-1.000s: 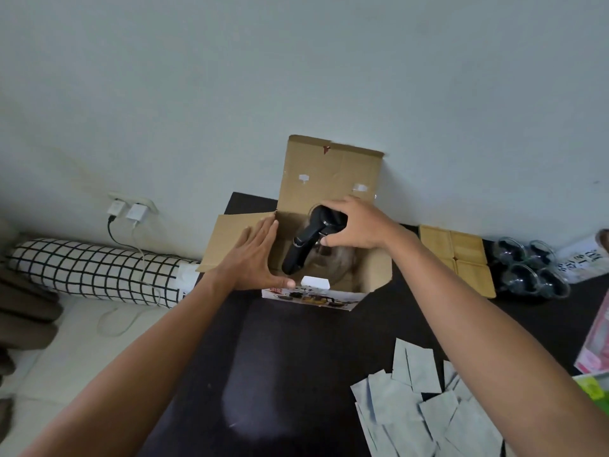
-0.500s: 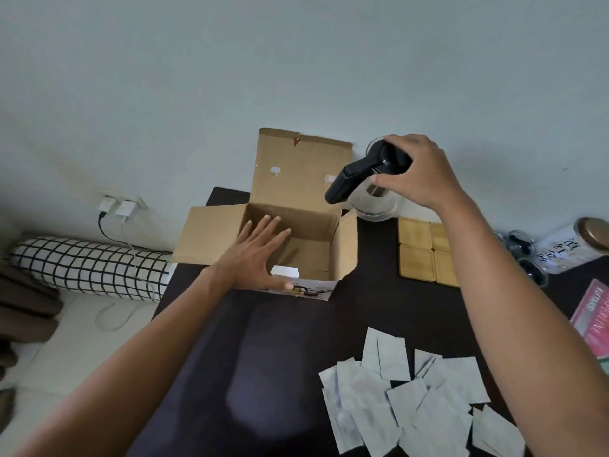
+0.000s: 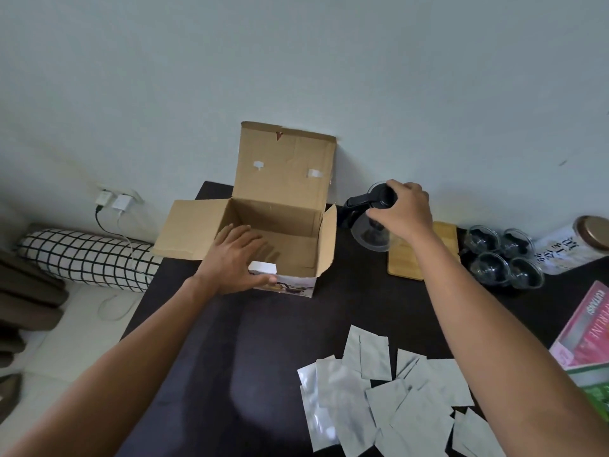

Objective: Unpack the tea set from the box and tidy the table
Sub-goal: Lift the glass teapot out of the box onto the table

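On the dark counter (image 3: 270,341) an open cardboard box (image 3: 280,239) stands toward the far edge, against the wall, its rear flap upright and its side flaps spread outward. Nothing of the tea set shows inside it; only bare cardboard and a small white card at its near wall are visible.

The left hand (image 3: 235,260) lies on the box's near left corner, fingers straight and loosely spread over the rim into the box, thumb against the printed front face.

The right hand (image 3: 403,214) curls its fingers down around the black lid of a glass teapot (image 3: 372,229), gripping it from above. The teapot is just right of the box, near the counter's far edge; its black handle points left toward the box's right flap. Its glass base is at the far left corner of a group of bamboo coasters (image 3: 407,262); whether it rests there or hangs just above cannot be told.

Right of the coasters, four glass cups (image 3: 502,257) stand clustered together, and beyond them a white canister (image 3: 573,249) with a brown lid lies near the far right corner. A pink box (image 3: 583,328) sits at the right edge, with something green just nearer than it. Silver foil sachets (image 3: 379,404) lie scattered in an overlapping heap toward the near right of the counter.
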